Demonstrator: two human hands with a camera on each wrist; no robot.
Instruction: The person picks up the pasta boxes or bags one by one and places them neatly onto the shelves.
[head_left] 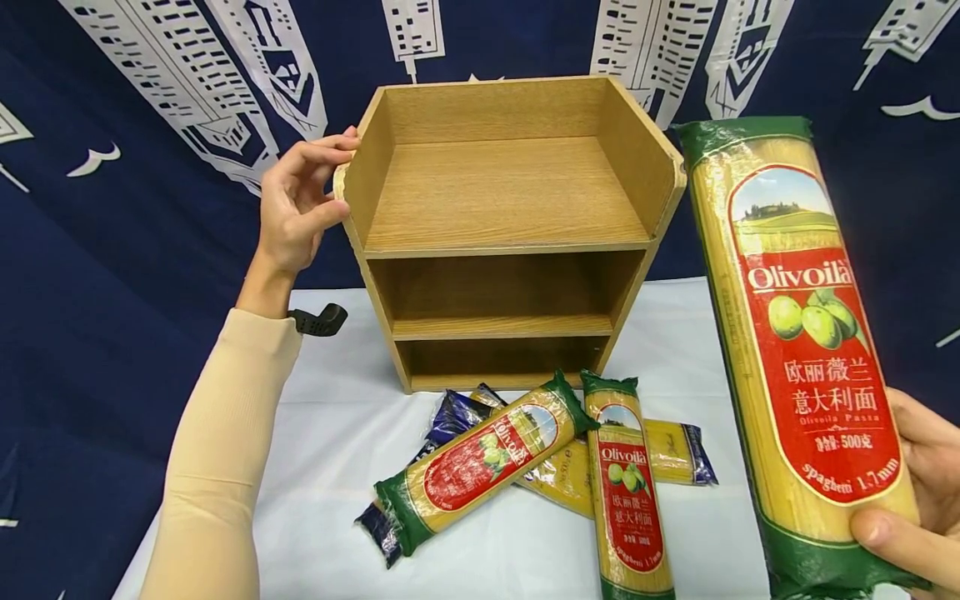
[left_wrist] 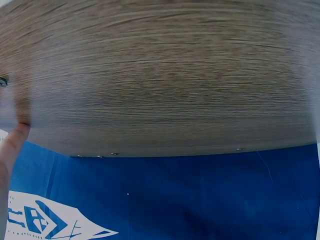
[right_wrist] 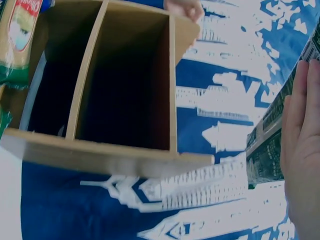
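Note:
My right hand [head_left: 926,483] holds a pack of spaghetti [head_left: 806,333] upright at the right, thumb on the front near its lower end and fingers behind. Green ends and a red label mark this pack; its dark back [right_wrist: 267,155] faces the right wrist camera. With fingers extended, my left hand [head_left: 300,196] touches the upper left side of a wooden shelf [head_left: 510,196]. One fingertip [left_wrist: 20,131] meets the side panel in the left wrist view. In front of the shelf lie two more green-ended spaghetti packs, one slanted [head_left: 487,462] and one lengthwise [head_left: 630,492].
Under those two packs are yellow and dark blue pasta packs [head_left: 675,454], partly covered. The shelf stands on a white tablecloth [head_left: 322,467], with an open top tray and two compartments below. A dark blue curtain [head_left: 487,42] with white building prints hangs behind.

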